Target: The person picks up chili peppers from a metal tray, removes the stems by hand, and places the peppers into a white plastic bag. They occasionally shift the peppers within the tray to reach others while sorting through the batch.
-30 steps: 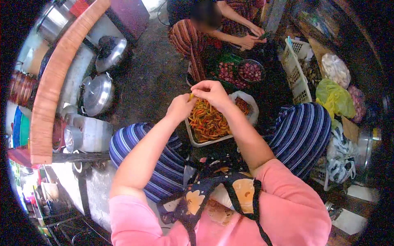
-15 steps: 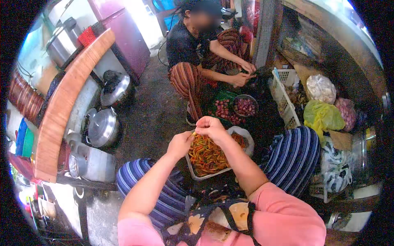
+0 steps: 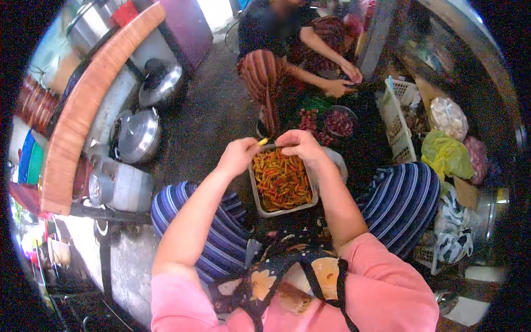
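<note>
Chillies (image 3: 282,180) in orange, red and green are filling a shallow tray (image 3: 290,209) that I'm using as my clock's centre. At 10 o'clock I'm seeing the left hand (image 3: 240,156), its grip pinching one yellow chilli (image 3: 263,141) at the fingertips. At 1 o'clock the right hand (image 3: 303,147) is hovering by the tray's far edge; I cannot tell whether its grip is closing on anything. A pale plastic bag (image 3: 337,162) is sitting just beside the tray at 2 o'clock. Farther out, a bowl (image 3: 355,123) is holding purple-red bulbs at 1 o'clock, and a co-worker's hands (image 3: 352,73) are working beyond it.
</note>
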`<state>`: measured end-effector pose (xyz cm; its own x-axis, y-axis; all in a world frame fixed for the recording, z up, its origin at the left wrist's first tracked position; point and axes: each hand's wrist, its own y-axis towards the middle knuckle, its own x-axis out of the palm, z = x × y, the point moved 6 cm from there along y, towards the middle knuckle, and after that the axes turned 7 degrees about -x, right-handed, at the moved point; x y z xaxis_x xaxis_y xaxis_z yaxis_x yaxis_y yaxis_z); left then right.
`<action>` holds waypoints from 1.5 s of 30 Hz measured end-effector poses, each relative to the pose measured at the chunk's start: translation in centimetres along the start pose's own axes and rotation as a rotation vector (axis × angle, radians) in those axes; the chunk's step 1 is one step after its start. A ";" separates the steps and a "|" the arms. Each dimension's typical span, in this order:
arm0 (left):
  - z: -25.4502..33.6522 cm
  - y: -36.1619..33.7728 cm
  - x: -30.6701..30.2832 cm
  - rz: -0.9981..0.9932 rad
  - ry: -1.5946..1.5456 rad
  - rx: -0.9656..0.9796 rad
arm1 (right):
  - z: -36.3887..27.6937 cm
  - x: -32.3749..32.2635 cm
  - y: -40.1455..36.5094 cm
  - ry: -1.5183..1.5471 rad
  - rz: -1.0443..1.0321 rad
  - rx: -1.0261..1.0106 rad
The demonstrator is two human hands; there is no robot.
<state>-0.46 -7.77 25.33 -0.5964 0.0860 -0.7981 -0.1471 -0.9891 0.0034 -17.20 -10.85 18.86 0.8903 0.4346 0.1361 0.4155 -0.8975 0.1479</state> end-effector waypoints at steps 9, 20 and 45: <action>-0.7 -0.7 3.3 -0.386 -0.651 -0.339 | 0.3 3.6 0.5 0.335 0.015 0.020; -1.7 -0.1 0.3 -0.100 -1.030 -0.379 | 0.9 4.9 0.1 0.441 0.101 0.164; -1.1 -0.9 -0.8 0.066 -0.858 -0.397 | -2.9 6.5 -0.3 -0.261 0.172 -0.264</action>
<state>1.04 -7.05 25.34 -0.9937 -0.0696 -0.0874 0.0928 -0.9499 -0.2984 -12.10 -7.58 22.59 0.9740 0.2160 -0.0676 0.2250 -0.8905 0.3956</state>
